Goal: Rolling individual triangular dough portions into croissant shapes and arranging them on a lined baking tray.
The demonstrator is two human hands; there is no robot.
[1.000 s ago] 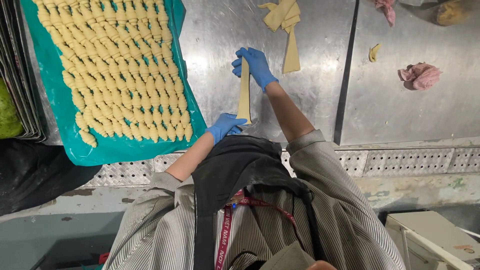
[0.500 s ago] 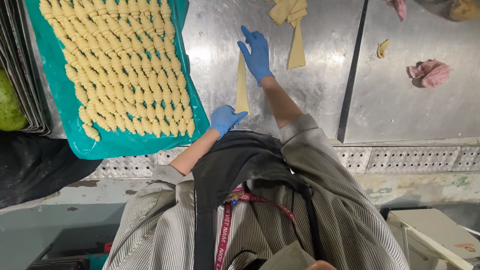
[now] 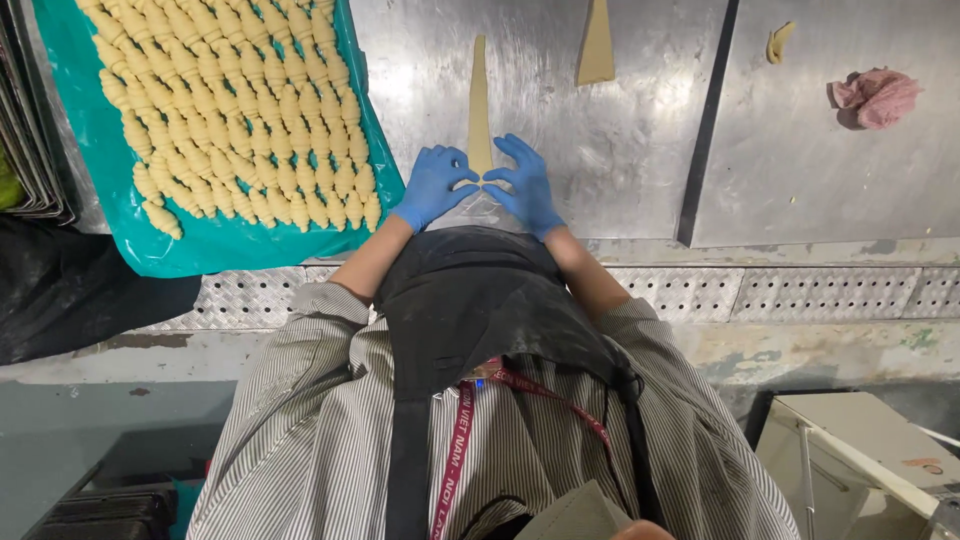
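Note:
A long, thin triangle of pale dough (image 3: 480, 100) lies flat on the steel table (image 3: 640, 150), its point away from me. Both my hands wear blue gloves and meet at its near, wide end. My left hand (image 3: 435, 185) has its fingers curled onto the left corner of that end. My right hand (image 3: 525, 180) mirrors it on the right corner, and the fingertips of both hands almost touch. The very end of the dough is hidden under my fingers.
A tray lined with a teal sheet (image 3: 110, 170) at the left holds several rows of rolled dough pieces (image 3: 240, 110). Another dough triangle (image 3: 597, 45), a small dough scrap (image 3: 778, 42) and a pink cloth (image 3: 878, 97) lie further back. Stacked trays (image 3: 25, 140) stand at the far left.
My right hand has let go of the strip's far tip and come back to the near end beside my left hand. The dough strip now lies flat on the table.

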